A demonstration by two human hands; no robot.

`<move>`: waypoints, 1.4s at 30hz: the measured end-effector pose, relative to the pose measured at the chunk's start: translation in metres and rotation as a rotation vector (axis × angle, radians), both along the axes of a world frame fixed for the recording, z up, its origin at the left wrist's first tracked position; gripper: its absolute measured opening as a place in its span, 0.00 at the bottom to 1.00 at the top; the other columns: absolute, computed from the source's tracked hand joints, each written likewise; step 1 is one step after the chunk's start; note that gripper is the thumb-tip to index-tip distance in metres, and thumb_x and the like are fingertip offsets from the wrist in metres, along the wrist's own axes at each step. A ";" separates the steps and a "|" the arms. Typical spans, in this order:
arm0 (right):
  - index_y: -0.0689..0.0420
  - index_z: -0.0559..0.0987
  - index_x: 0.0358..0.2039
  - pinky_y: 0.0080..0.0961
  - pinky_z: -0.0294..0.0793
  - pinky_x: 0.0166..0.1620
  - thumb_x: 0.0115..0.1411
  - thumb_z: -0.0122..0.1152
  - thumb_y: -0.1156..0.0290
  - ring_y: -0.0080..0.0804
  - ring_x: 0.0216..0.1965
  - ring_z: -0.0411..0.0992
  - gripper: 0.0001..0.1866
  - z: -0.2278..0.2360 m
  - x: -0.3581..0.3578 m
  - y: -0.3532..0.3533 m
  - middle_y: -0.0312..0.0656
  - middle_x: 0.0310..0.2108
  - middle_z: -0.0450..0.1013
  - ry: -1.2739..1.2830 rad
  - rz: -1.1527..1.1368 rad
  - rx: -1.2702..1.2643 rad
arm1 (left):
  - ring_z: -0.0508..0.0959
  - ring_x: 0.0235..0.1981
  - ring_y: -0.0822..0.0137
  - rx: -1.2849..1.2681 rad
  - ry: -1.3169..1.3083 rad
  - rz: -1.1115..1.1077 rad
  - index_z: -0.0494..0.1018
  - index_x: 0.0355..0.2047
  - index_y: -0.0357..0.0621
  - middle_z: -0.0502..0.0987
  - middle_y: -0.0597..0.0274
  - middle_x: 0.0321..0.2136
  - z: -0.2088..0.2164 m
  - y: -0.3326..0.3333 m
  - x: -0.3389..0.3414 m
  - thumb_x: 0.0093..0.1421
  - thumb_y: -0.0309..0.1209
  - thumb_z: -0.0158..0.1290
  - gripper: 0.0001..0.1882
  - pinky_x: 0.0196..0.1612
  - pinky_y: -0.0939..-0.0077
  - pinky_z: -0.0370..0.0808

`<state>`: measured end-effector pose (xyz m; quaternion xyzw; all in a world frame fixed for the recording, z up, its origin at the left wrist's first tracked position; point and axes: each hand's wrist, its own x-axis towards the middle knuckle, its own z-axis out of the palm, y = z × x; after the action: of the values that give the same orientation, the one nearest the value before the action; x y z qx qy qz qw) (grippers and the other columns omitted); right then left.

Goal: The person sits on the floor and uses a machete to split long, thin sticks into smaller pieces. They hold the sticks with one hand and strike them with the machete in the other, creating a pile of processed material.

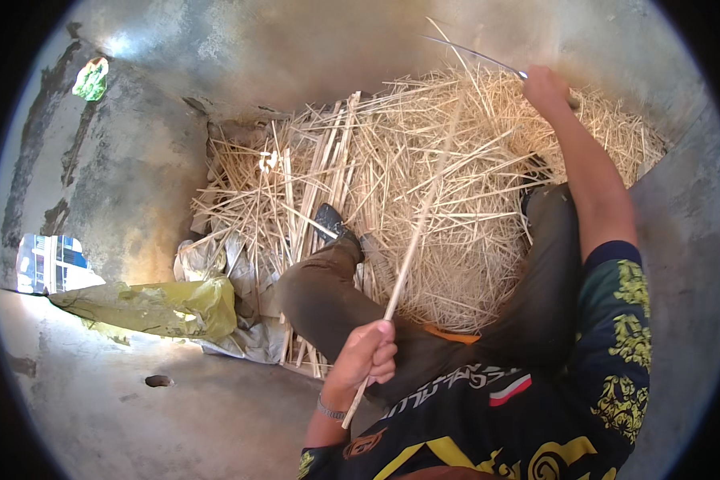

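Note:
My left hand (366, 354) is closed around a long, pale bamboo strip (412, 252). The strip slants up and away from my lap, and its far part is smeared by motion. Out at the far right, with that arm stretched forward, my right hand (547, 90) grips a knife (482, 57) whose narrow blade points left. A thin pale sliver (450, 43) crosses the blade in view; whether it touches the blade or the strip I cannot tell. Between my spread legs lies a heap of thin shavings (464, 264).
Several longer bamboo strips (342, 152) lie left of the heap, around my shoe (328, 221). A yellow plastic sheet (176, 308) and crumpled pale sacking (252, 340) are at the left. Concrete walls (312, 48) enclose the far and left sides, with a small hole (159, 381) nearer me.

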<state>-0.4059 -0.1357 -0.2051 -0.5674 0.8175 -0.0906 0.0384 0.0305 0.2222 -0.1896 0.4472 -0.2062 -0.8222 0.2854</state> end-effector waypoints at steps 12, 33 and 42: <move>0.51 0.81 0.36 0.46 0.74 0.25 0.59 0.59 0.65 0.37 0.24 0.78 0.07 0.021 0.028 0.040 0.36 0.23 0.78 0.383 0.319 -0.154 | 0.49 0.10 0.79 0.042 0.161 -0.113 0.58 0.25 0.50 0.49 0.75 0.12 -0.034 -0.005 0.004 0.73 0.40 0.40 0.18 0.15 0.78 0.50; 0.53 0.82 0.36 0.35 0.78 0.29 0.61 0.59 0.65 0.35 0.28 0.80 0.08 -0.031 -0.033 0.033 0.40 0.28 0.79 0.128 0.007 0.012 | 0.59 0.14 0.74 -0.412 -0.388 -0.196 0.62 0.31 0.41 0.60 0.67 0.15 -0.060 0.037 -0.002 0.76 0.42 0.38 0.19 0.19 0.78 0.62; 0.51 0.81 0.35 0.38 0.74 0.26 0.62 0.57 0.65 0.30 0.23 0.76 0.07 -0.013 0.002 0.049 0.34 0.27 0.78 0.421 0.356 0.046 | 0.50 0.14 0.74 -0.191 -0.194 -0.170 0.58 0.28 0.46 0.54 0.68 0.15 -0.067 0.037 0.011 0.76 0.46 0.37 0.21 0.18 0.76 0.51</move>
<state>-0.4038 -0.0864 -0.2180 -0.7073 0.6969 0.0560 -0.1043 0.0417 0.2593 -0.2566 0.4765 -0.3470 -0.7730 0.2347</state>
